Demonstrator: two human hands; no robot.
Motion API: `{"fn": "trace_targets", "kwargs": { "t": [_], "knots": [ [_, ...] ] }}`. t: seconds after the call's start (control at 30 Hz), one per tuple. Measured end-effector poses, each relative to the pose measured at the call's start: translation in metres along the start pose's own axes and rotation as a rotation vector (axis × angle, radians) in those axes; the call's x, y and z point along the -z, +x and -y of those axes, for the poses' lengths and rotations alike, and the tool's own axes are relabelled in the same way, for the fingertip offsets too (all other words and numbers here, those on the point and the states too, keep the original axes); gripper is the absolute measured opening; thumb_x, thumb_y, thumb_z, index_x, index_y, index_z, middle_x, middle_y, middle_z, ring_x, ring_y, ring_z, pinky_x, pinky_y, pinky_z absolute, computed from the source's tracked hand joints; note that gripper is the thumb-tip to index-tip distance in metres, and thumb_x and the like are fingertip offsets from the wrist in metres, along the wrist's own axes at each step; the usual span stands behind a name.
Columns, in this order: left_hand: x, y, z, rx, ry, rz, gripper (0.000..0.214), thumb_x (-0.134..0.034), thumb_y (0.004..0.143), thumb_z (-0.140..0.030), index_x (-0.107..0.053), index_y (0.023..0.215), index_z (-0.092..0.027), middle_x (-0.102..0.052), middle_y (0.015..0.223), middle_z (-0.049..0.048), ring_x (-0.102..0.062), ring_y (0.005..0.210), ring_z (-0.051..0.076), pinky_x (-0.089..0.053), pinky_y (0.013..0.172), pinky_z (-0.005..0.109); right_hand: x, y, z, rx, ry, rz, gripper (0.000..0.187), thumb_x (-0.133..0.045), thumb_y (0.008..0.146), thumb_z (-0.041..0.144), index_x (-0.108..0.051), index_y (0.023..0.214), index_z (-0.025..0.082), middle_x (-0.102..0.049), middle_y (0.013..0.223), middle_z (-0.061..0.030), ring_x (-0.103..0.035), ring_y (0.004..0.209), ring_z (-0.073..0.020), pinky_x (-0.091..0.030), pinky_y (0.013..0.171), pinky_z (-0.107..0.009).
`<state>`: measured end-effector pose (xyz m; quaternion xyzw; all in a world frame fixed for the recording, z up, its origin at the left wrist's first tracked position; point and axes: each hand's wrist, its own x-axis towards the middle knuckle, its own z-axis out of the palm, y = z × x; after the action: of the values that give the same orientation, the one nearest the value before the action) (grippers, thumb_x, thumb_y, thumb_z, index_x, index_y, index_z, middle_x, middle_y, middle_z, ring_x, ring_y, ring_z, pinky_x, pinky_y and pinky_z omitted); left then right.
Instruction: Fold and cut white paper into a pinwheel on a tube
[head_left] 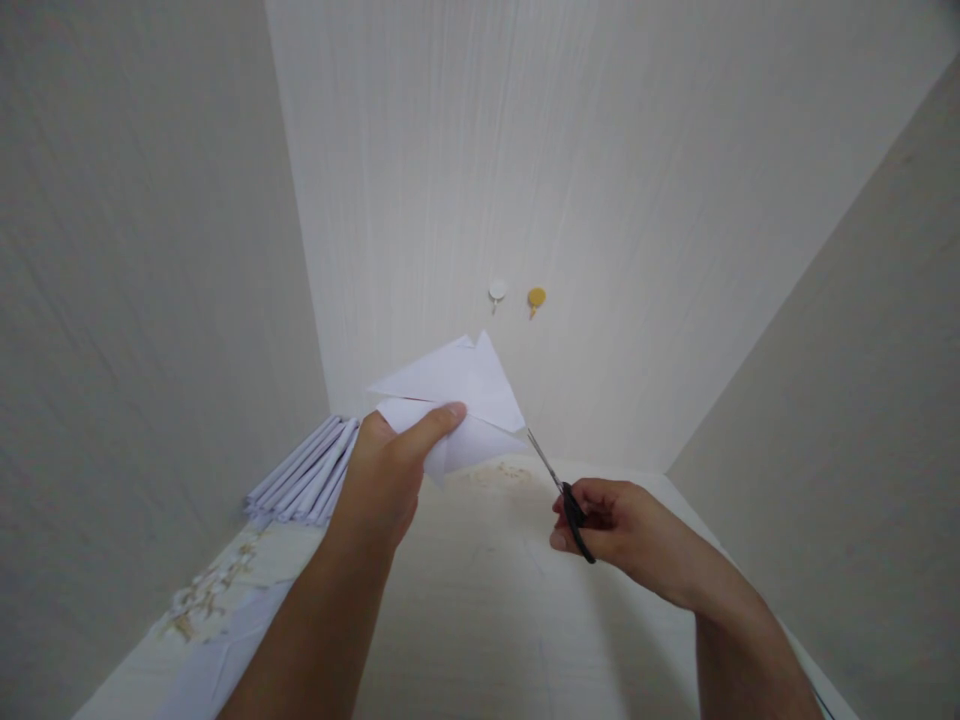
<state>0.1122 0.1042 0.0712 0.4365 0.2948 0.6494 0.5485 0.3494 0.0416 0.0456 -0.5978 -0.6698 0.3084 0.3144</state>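
Head view: white paper [457, 395], folded into overlapping triangles, sharp creases, one point up. Held aloft above the desk [480, 600], before the wall [600, 150]. Pinched at its lower left edge by the left hand [382, 480], thumb laid across the front. Scissors [559, 490] with black handles gripped in the right hand [615, 525], blade tips touching the paper's lower right edge. Stack [304, 470] of folded sheets at the desk's far left corner.
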Motion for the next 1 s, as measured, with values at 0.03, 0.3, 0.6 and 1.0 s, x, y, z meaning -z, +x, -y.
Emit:
{"fn": "trace_targets", "kwargs": {
  "t": [0.03, 0.3, 0.6, 1.0],
  "knots": [
    [0.0, 0.0, 0.0, 0.008, -0.016, 0.006, 0.027, -0.085, 0.067, -0.028, -0.075, 0.088, -0.015, -0.076, 0.088, 0.0042, -0.069, 0.075, 0.018, -0.054, 0.066, 0.025, 0.001, 0.0, 0.0, 0.013, -0.005, 0.027, 0.025, -0.076, 0.078, 0.043, -0.072, 0.08, 0.019, -0.065, 0.069, -0.0006, -0.055, 0.062, -0.0156, -0.04, 0.055, -0.025],
    [0.006, 0.006, 0.008, -0.042, 0.119, -0.005, 0.036, -0.084, 0.066, -0.032, -0.075, 0.095, -0.013, -0.078, 0.092, 0.0091, -0.072, 0.082, 0.025, -0.057, 0.072, 0.033, 0.006, 0.0, 0.007, 0.02, 0.086, -0.088, 0.027, -0.06, 0.089, 0.041, -0.074, 0.095, 0.018, -0.069, 0.081, -0.0047, -0.057, 0.068, -0.0168, -0.043, 0.058, -0.027],
    [0.007, 0.006, 0.01, 0.033, 0.185, 0.137, 0.044, -0.084, 0.069, -0.034, -0.07, 0.106, -0.015, -0.077, 0.098, 0.009, -0.071, 0.085, 0.023, -0.056, 0.073, 0.032, -0.002, 0.005, 0.015, 0.049, 0.282, -0.294, 0.025, -0.075, 0.079, 0.042, -0.076, 0.087, 0.018, -0.072, 0.078, -0.0044, -0.057, 0.064, -0.0142, -0.045, 0.059, -0.027],
    [-0.003, -0.006, 0.007, 0.171, 0.296, 0.543, 0.025, -0.078, 0.075, -0.034, -0.073, 0.092, -0.017, -0.071, 0.077, 0.0043, -0.066, 0.065, 0.017, -0.05, 0.056, 0.025, -0.027, 0.006, 0.028, 0.168, 0.681, -0.555, 0.026, -0.09, 0.062, 0.032, -0.072, 0.077, 0.02, -0.07, 0.067, 0.0003, -0.06, 0.056, -0.0138, -0.049, 0.052, -0.025]
  ]
}}
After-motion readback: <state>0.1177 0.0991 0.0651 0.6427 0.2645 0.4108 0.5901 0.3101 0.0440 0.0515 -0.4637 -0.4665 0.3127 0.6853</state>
